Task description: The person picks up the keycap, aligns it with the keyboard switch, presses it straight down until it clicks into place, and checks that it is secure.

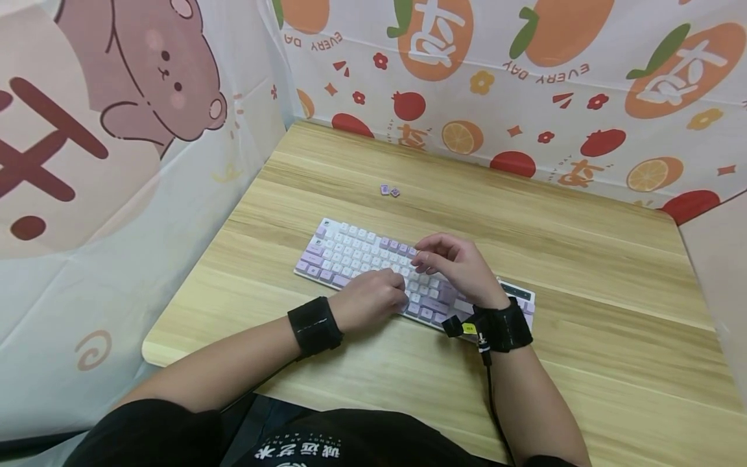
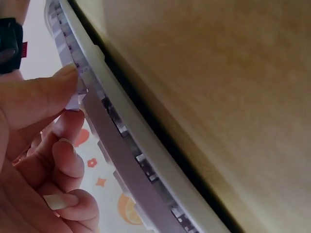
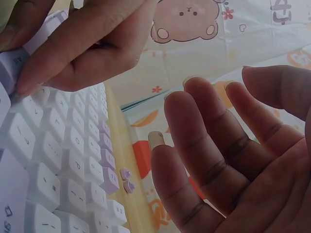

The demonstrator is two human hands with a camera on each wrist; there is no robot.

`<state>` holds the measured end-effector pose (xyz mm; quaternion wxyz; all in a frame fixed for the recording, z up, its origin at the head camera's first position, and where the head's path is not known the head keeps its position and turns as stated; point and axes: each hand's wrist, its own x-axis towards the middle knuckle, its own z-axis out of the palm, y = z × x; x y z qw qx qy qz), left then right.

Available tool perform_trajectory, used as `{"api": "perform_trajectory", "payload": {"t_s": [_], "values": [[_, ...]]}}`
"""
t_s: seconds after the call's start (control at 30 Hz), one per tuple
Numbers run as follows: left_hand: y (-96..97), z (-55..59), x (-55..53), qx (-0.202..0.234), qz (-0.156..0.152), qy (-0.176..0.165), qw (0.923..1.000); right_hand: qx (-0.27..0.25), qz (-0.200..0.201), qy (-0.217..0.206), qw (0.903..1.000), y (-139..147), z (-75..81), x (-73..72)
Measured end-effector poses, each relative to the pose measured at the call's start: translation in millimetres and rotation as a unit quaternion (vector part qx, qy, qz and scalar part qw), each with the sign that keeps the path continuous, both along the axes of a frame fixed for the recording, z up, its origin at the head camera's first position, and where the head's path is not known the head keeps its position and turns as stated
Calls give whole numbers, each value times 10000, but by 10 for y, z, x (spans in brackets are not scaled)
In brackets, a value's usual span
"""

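Note:
A white and purple keyboard [image 1: 364,251] lies at a slant on the wooden table, both hands over it. My left hand [image 1: 371,299] is at its front edge, thumb and forefinger pinching a small light-purple keycap [image 2: 73,102] in the bottom row. The right wrist view shows that keycap [image 3: 11,70] with fingers at its side. My right hand [image 1: 458,263] hovers over the right half of the keyboard, palm turned inward and fingers loosely bent, holding nothing. Its separate fingers [image 3: 194,131] show above the keys in the right wrist view.
Two small purple keycaps [image 1: 385,189] lie on the table [image 1: 607,279] behind the keyboard. Printed fruit cloth [image 1: 373,78] hangs along the back edge, and a bear-print cloth [image 1: 245,84] on the left. A black cable [image 1: 491,395] runs from the right wrist strap.

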<state>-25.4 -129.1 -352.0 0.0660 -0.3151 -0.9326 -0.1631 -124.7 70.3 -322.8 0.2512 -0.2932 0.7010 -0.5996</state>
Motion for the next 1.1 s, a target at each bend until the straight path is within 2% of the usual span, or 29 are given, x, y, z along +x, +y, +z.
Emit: {"api": "perform_trajectory", "payload": {"t_s": [0.2, 0.33, 0.47, 0.57, 0.73, 0.83, 1.0, 1.1], "values": [[11, -1, 1, -29, 39, 78, 10000, 52, 74, 110, 9999, -8, -21, 1], [14, 8, -9, -113, -136, 108, 9998, 171, 100, 164, 9997, -15, -72, -24], [7, 9, -28, -263, -284, -40, 9992, 334, 165, 226, 9990, -28, -153, -57], [-7, 12, -39, -200, -204, -302, 9991, 449, 199, 241, 9985, -36, -191, -69], [-27, 12, -51, 311, 139, -939, 9950, 516, 202, 227, 9982, -41, -217, -83], [-43, 9, -57, 404, 184, -1104, 9929, 529, 210, 224, 9981, -39, -221, -88], [-62, 12, -66, 325, 91, -967, 9947, 604, 194, 237, 9977, -35, -231, -95], [-69, 14, -66, 197, -13, -708, 9973, 623, 185, 246, 9976, -35, -243, -99]]}}
